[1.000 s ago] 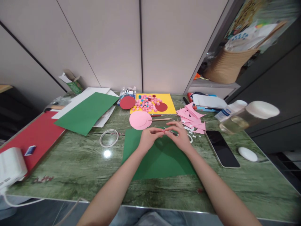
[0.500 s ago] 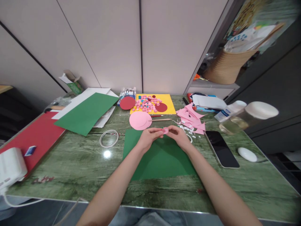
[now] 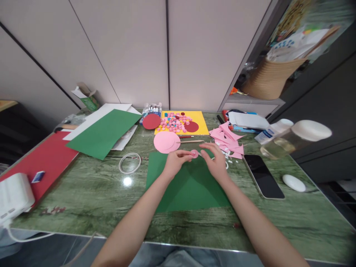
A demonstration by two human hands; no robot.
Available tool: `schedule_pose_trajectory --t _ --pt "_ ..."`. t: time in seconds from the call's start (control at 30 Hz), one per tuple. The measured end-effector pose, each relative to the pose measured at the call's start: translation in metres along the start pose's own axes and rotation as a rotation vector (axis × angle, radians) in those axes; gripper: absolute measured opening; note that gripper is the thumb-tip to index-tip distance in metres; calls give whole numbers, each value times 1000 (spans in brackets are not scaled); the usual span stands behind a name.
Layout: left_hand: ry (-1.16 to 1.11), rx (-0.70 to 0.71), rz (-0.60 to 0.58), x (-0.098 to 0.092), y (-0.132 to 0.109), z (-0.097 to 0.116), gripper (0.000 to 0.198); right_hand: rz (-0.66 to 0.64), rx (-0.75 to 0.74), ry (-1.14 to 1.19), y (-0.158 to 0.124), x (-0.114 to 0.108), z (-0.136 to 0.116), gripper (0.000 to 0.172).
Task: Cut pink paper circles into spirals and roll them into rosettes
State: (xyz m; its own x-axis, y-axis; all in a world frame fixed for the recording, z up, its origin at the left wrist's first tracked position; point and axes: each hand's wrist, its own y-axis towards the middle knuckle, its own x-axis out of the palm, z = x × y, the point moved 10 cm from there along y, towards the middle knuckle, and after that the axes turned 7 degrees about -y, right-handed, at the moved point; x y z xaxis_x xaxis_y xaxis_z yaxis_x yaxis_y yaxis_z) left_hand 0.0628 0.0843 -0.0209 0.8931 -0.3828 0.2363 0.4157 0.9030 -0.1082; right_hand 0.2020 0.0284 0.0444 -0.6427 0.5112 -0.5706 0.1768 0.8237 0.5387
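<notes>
My left hand [image 3: 177, 162] pinches a small round pink paper piece [image 3: 194, 153] between thumb and fingertips, above a green sheet [image 3: 189, 189]. My right hand [image 3: 215, 161] is just to the right of that piece, its thumb and index finger spread apart. A tiny pale bit shows at the right thumb tip, too small to name. Beyond the left hand lie overlapping pink paper circles [image 3: 166, 142] and a thin wooden stick [image 3: 191, 141]. Pink paper scraps [image 3: 226, 139] and small white bits [image 3: 230, 155] lie beyond the right hand.
A yellow sheet [image 3: 201, 120] carries pink, blue and red pieces [image 3: 175, 121] and a red circle. To the right are a phone [image 3: 263, 176], a white oval object [image 3: 294, 183] and a lidded bottle [image 3: 289, 139]. White rings [image 3: 129, 163] and a green sheet [image 3: 105, 133] lie left.
My right thumb and index finger have come off the pink paper piece and spread, the hand shifting slightly right. My left hand keeps its pinch on the piece.
</notes>
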Motion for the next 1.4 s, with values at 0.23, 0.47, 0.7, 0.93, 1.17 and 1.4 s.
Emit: schedule_pose_trajectory --t 0.23,0.47,0.7,0.93,1.17,1.4 --pt "527 315 12 6 -9 28 13 -132 -238 -314 -7 16 -28 17" --pt "956 577 -21 26 -21 40 13 -138 -297 -392 -8 19 -29 10" --pt "592 351 47 9 -15 39 17 -79 -192 -198 -2 11 -19 11" --pt "154 167 100 0 -10 15 23 -79 -3 43 -1 13 -5 9" --pt "217 166 77 0 -8 12 21 -94 -58 -95 -1 14 -7 9" --pt "837 447 -29 20 -14 34 12 -151 -250 -373 -9 22 -23 9"
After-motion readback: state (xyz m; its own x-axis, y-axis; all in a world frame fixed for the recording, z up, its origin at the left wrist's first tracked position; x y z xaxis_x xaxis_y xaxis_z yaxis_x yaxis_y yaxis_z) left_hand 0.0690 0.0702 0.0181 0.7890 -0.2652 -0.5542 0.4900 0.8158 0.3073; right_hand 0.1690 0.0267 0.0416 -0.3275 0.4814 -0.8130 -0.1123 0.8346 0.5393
